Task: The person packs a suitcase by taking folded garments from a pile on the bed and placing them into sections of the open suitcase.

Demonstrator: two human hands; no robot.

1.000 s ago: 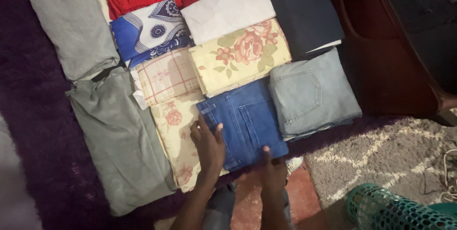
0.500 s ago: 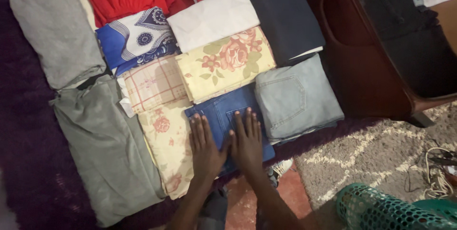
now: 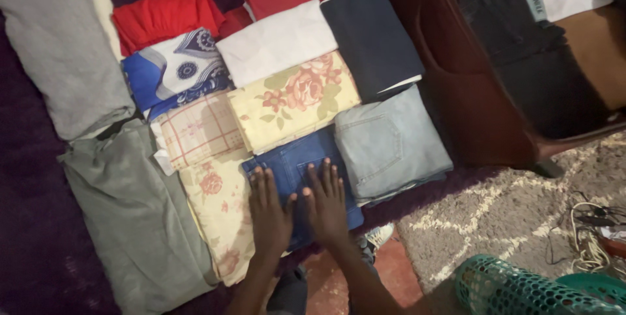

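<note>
Your left hand and right hand lay flat, side by side, palms down on the folded dark blue jeans, which sat at the 6 o'clock edge of a tidy block of folded laundry on a dark purple rug. Neither grip was closed on anything: the fingers were spread and extended toward 12 o'clock, and by their look they pressed the denim rather than held it. Such flat contact would suit smoothing the fold and keeping the bundle square against its neighbours.

At 3 o'clock of the jeans, touching them, lay folded light blue jeans. At 12 o'clock lay a cream floral cloth, and beyond it a white cloth and a folded navy garment. At 9 o'clock, partly under your left hand, lay a second floral cloth, with a pink checked cloth above it and a blue-and-white patterned cloth farther on. Red garments closed the far row. Two grey garments lay along the 9 o'clock side.

A dark wooden piece of furniture stood close at 2 o'clock, holding dark clothing. A green mesh basket and a patterned grey rug lay at 4 o'clock, well apart from your hands.
</note>
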